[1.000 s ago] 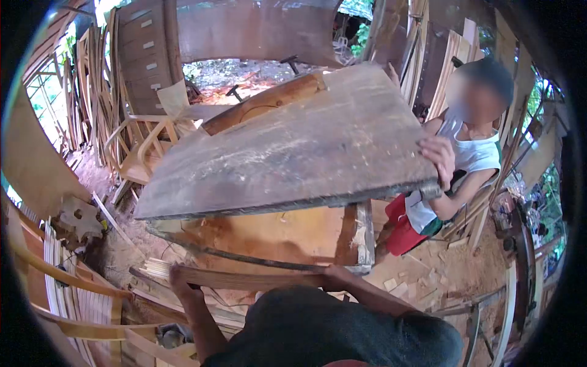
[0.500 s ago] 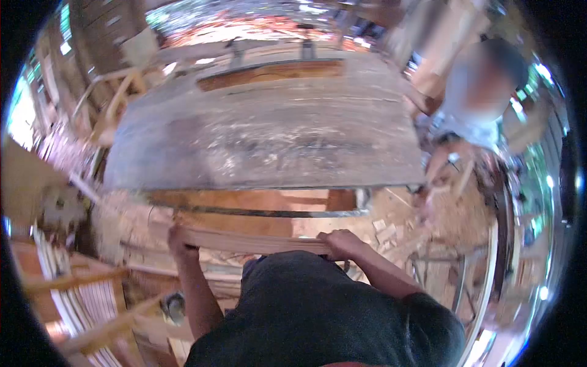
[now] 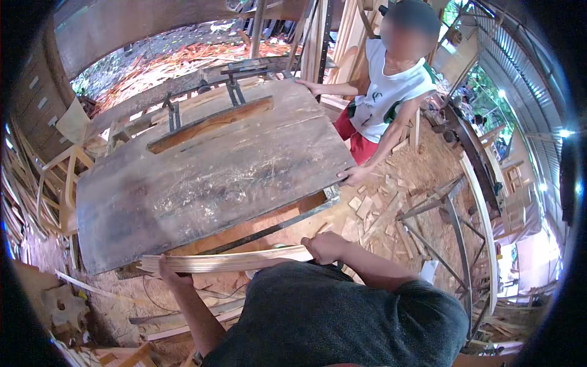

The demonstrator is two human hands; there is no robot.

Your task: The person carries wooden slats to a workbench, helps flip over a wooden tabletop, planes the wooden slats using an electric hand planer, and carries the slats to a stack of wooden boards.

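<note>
Wood scraps (image 3: 367, 211) litter the floor (image 3: 422, 171) around a dark worktop (image 3: 244, 159) with a long slot near its far edge. A co-worker (image 3: 391, 79) stands at its right end, holding on to it. On the near side, left hand (image 3: 173, 274) and right hand (image 3: 327, 246) grip a strip bundle (image 3: 238, 260) near its two ends, just before the person's shirt (image 3: 330, 312).

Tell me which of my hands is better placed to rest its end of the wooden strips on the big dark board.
Probably your left hand: it grips the wooden strips close beside the dark board's near edge, while your right hand appears farther from that edge.
</note>
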